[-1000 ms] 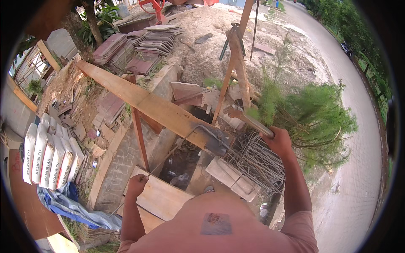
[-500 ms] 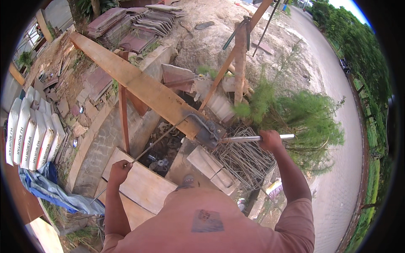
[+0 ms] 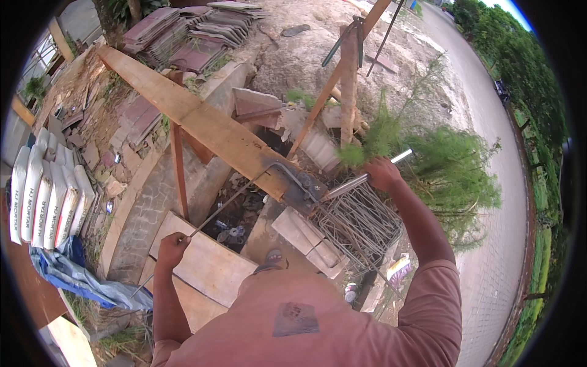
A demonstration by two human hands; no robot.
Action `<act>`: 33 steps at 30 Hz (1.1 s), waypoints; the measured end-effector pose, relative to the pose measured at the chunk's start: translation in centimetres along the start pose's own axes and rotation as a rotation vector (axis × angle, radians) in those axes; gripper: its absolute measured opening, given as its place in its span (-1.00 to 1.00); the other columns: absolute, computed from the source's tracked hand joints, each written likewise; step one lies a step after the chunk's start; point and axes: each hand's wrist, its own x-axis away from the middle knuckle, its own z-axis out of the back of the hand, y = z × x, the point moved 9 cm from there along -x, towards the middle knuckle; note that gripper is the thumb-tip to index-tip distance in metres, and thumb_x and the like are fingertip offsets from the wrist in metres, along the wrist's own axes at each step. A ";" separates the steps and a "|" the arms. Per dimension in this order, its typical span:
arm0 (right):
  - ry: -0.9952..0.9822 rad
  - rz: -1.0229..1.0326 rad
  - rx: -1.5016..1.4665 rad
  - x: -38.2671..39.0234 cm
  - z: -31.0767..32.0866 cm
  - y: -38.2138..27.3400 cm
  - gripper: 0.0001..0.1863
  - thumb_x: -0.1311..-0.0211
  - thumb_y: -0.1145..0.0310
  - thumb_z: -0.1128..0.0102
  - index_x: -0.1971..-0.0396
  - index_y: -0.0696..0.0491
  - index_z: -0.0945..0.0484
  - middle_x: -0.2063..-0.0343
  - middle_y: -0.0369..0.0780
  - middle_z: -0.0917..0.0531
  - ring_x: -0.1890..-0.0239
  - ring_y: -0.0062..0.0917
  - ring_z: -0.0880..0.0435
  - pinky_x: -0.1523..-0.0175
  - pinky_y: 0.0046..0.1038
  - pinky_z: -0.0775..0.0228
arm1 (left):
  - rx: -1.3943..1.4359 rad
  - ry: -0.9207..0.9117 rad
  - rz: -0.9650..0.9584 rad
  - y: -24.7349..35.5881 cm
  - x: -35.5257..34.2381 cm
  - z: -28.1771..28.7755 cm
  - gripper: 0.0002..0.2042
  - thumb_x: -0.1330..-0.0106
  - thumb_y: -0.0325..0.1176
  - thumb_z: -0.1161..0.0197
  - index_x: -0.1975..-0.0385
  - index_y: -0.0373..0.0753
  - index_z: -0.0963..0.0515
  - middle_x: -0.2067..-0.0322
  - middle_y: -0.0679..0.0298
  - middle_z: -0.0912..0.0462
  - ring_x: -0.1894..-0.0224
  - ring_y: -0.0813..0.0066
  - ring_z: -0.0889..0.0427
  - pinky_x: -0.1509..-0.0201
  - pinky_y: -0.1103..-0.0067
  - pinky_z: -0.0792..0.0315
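In my left hand [image 3: 174,249], fingers closed, is a thin steel rod [image 3: 225,207]. The rod slants up to the end of a long wooden plank [image 3: 195,113] and shows a bend there, beside dark metal bending fittings [image 3: 299,188]. My right hand [image 3: 384,174] is wrapped round a shiny metal pipe [image 3: 348,186], whose near end meets the fittings and whose free end sticks out past my fist. Exactly how rod and pipe sit in the fittings is too small to tell. Below the pipe lies a heap of bent steel rod frames [image 3: 361,229].
Wooden posts [image 3: 347,92] stand beyond the plank, with green-handled pliers [image 3: 345,40] hung on one. Leafy branches [image 3: 452,165] crowd the right side. At left are stacked white bags [image 3: 52,196] and a blue tarp [image 3: 85,275]. Wooden boards [image 3: 205,263] lie before me, beside a rubble-filled pit [image 3: 229,229].
My right hand has swung the pipe's free end upward, away from me, so it now slants instead of lying nearly level. My left hand has stayed in place on the rod.
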 end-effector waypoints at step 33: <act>0.320 -0.278 -0.062 1.9 -0.5 6.6 -0.84 -0.04 0.30 -0.20 0.37 0.03 -0.61 0.28 -0.12 -0.61 0.02 -0.25 -0.50 -0.26 -0.14 -0.11 | -0.332 -0.514 -1.189 39.9 26.6 -34.3 -0.47 -0.32 -0.02 -0.08 -0.17 -0.26 -0.34 -0.26 0.07 -0.26 -0.42 0.18 -0.05 -0.45 0.12 0.14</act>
